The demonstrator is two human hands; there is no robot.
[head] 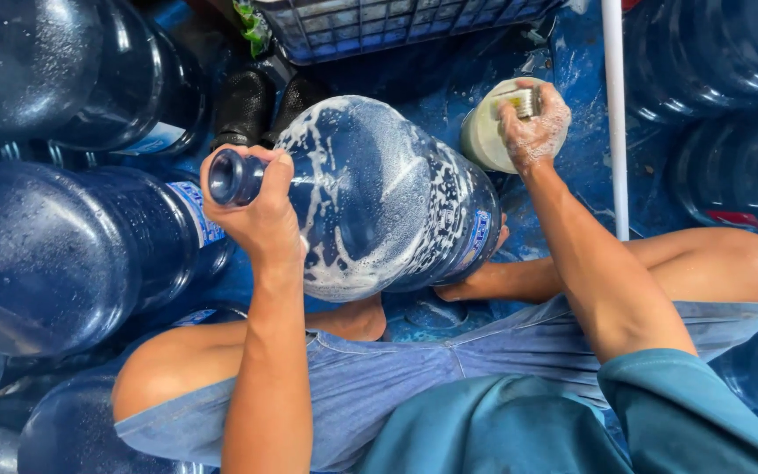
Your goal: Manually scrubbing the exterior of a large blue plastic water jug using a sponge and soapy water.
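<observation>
A large blue water jug [379, 197] lies on its side in front of my knees, streaked with white soap foam. My left hand [256, 206] grips its neck just behind the open mouth. My right hand [532, 123], covered in suds, holds a scrubbing sponge [521, 102] and presses it into a small round pale container [484, 136] of soap beyond the jug. The jug's base rests near my feet.
Several more blue jugs [54, 254] are stacked at the left, and others [721, 79] stand at the right. A wire crate [379, 26] sits at the top. A white pipe [614, 114] runs upright at the right. The floor [572, 53] is wet blue.
</observation>
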